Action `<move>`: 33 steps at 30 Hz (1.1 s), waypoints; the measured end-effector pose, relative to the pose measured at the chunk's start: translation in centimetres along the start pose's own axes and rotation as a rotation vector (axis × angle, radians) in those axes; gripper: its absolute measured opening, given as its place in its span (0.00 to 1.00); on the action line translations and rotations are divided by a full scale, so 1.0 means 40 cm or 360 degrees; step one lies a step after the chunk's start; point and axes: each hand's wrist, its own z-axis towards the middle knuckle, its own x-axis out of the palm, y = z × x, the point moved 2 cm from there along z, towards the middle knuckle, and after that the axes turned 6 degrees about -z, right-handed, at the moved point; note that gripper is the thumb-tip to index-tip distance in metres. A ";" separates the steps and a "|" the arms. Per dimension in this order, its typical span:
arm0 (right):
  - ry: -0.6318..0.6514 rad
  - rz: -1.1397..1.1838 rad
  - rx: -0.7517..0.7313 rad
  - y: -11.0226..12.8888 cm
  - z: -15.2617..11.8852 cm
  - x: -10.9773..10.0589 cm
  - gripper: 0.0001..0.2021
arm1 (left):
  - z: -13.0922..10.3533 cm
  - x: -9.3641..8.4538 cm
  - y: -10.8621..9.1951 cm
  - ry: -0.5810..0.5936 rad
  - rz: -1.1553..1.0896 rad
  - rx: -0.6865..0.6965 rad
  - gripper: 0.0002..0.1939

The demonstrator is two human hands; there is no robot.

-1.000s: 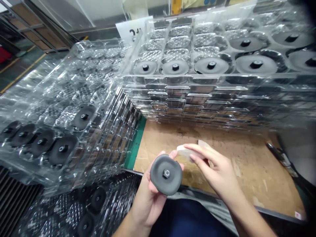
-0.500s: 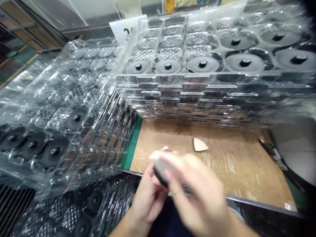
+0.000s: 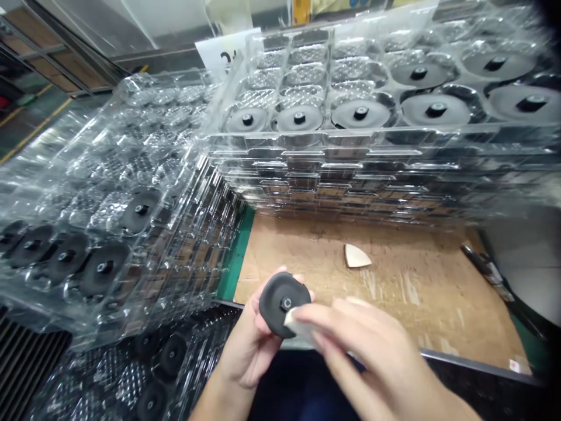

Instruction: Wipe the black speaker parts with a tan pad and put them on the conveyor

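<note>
Left hand (image 3: 252, 351): grasping the dark grey disc from beneath and around its left edge, fingertips showing beyond its far edge.
Dark grey disc (image 3: 272, 292): in the left hand, above the near edge of the cardboard sheet; its dished face is turned up, with a short central stud.
Right hand (image 3: 372, 348): blurred; pinching a white pad between thumb and fingers, to the right of the disc.
White pad (image 3: 299, 325): its tip overlaps the near right part of the disc's face; blur hides whether the two touch.
Second white pad (image 3: 357, 256): roughly triangular, flat on the cardboard, beyond the hands.
Cardboard sheet (image 3: 289, 245): brown, scuffed, covering most of the work surface.
Black tool (image 3: 482, 266): long and narrow, lying at the right end of the cardboard; type unclear.
Far tray stack (image 3: 350, 166): clear plastic; the top tray's nearest row bears five discs, studs up, with more behind at right.
Left tray stack (image 3: 193, 240): clear plastic; dark discs sit in the top tray's near part.
Lower trays (image 3: 199, 356): near left, below the left stack, also bearing dark discs.
</note>
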 end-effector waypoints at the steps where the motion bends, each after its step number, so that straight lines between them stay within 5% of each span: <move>1: -0.0006 -0.0088 0.0073 -0.008 -0.006 -0.006 0.13 | 0.000 -0.006 0.002 -0.0017 0.0000 -0.0003 0.28; 4: -0.0137 -0.0323 0.0029 -0.018 0.017 -0.018 0.13 | 0.002 -0.011 0.016 0.0017 -0.0051 -0.0037 0.29; 7: -0.0101 -0.0082 -0.0245 -0.042 0.064 -0.009 0.13 | -0.003 -0.010 0.024 0.0114 -0.0115 -0.0025 0.29; 12: -0.0073 0.0062 0.0332 -0.197 0.057 0.080 0.13 | -0.033 -0.037 0.018 0.0192 -0.0278 -0.0050 0.25; 16: -0.0113 -0.0066 0.0466 -0.283 -0.015 0.168 0.15 | -0.050 -0.043 0.011 0.0192 -0.0297 0.0005 0.26; 23: -0.0341 -0.0099 0.0645 -0.240 -0.088 0.112 0.15 | -0.064 -0.022 0.032 0.0400 -0.0231 0.0026 0.26; 26: -0.0349 -0.0037 0.0639 -0.193 -0.106 0.091 0.16 | -0.078 -0.018 0.038 0.0334 0.0204 0.0312 0.30; 29: -0.0419 0.0053 0.0571 -0.149 -0.126 0.095 0.21 | -0.107 -0.011 0.035 0.0227 0.1095 0.0803 0.46; 33: -0.0306 -0.0008 0.0148 -0.099 -0.153 0.108 0.24 | -0.150 -0.015 0.042 0.0317 0.1821 0.1158 0.54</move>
